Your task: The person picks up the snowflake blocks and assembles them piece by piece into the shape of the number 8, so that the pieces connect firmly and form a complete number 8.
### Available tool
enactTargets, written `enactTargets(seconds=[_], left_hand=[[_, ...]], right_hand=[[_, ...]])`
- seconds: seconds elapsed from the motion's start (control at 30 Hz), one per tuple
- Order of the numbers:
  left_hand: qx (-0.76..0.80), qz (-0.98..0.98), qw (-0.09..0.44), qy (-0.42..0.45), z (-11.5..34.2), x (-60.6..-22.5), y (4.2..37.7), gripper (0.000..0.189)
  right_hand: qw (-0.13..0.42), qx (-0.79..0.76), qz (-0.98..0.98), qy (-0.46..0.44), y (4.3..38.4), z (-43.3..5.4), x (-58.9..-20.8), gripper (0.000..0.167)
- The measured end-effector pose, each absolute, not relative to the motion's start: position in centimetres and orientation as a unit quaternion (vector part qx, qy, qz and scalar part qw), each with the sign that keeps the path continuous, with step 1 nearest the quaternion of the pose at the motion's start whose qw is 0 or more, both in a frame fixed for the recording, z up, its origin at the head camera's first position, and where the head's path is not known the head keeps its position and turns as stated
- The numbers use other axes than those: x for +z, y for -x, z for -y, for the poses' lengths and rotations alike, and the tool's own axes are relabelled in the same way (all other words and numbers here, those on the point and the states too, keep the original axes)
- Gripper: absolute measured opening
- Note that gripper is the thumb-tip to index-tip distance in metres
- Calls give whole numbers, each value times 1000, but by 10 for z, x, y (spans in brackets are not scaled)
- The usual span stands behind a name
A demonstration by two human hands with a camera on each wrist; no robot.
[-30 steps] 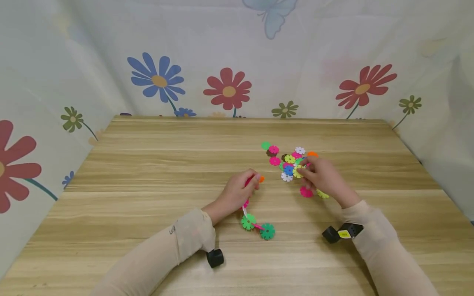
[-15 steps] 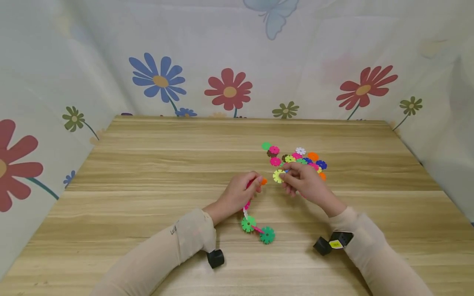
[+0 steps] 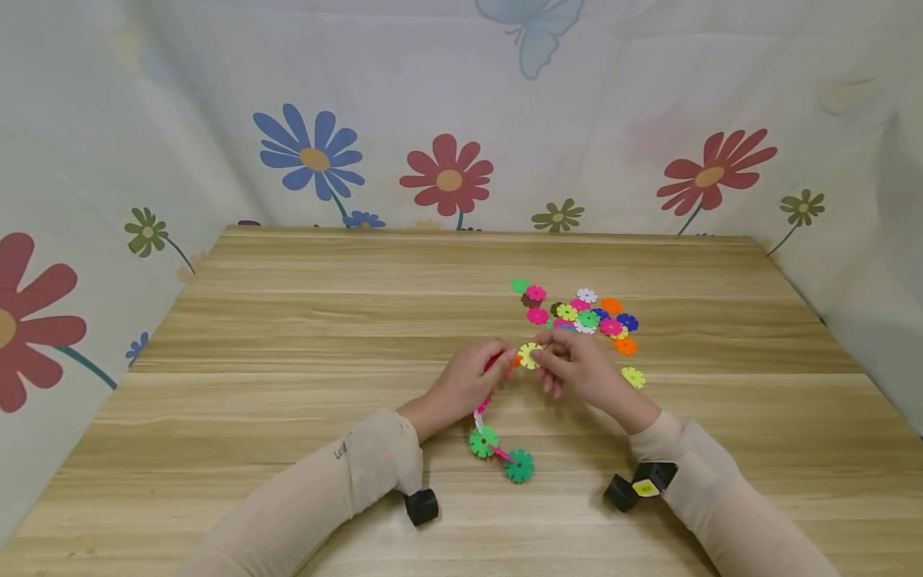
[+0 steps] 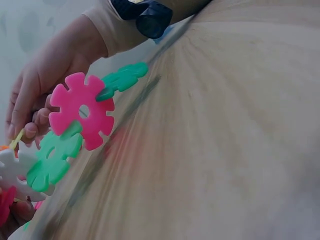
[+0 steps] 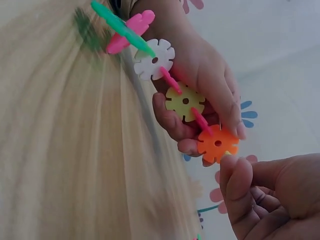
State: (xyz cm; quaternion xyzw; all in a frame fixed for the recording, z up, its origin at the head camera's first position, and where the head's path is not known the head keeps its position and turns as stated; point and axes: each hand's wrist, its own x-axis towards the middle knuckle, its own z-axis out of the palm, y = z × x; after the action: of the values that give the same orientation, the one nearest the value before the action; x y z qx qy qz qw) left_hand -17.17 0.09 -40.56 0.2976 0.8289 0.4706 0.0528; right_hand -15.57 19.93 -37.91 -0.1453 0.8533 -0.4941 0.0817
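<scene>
My left hand (image 3: 461,377) holds a chain of notched plastic snowflake discs that hangs down toward the table. In the right wrist view the chain shows an orange disc (image 5: 212,145) at its top end, then a pink one, a yellow disc (image 5: 176,102) by the curled fingers and a white disc (image 5: 145,65). Lower down come a light green disc (image 3: 477,447), a pink one and a dark green disc (image 3: 513,473). Between thumb and fingers, my right hand (image 3: 587,375) pinches a loose yellow disc (image 3: 527,361) beside the orange disc. Whether their slots engage is hidden.
Behind the right hand, several loose discs in mixed colours lie in a pile, a green disc (image 3: 588,324) among them. One yellow disc (image 3: 634,381) lies apart to the right. The wooden table (image 3: 288,320) ends at a flowered cloth (image 3: 591,152).
My right hand has moved left from the pile, bringing the yellow disc up to the orange end of the chain. The left hand and its chain have barely moved.
</scene>
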Motion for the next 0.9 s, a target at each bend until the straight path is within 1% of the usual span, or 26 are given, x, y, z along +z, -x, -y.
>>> enactTargets(seconds=[0.13,0.37,0.63,0.9], left_hand=[[463,-835,36,-296,-3,-407,171,24],[404,-865,-14,-298,-7,-406,168,23],[358,-884,-20,-300,-7,-405,167,26],[339,-890,-36,-304,-6,-408,166,25]], right_hand=[[88,-506,-846,144,154,-197,-379,21],[81,-511,-841,156,152,-194,-380,16],[83,-527,-835,134,153,-189,-387,18],[102,-556,-816,121,153,-188,-390,19]])
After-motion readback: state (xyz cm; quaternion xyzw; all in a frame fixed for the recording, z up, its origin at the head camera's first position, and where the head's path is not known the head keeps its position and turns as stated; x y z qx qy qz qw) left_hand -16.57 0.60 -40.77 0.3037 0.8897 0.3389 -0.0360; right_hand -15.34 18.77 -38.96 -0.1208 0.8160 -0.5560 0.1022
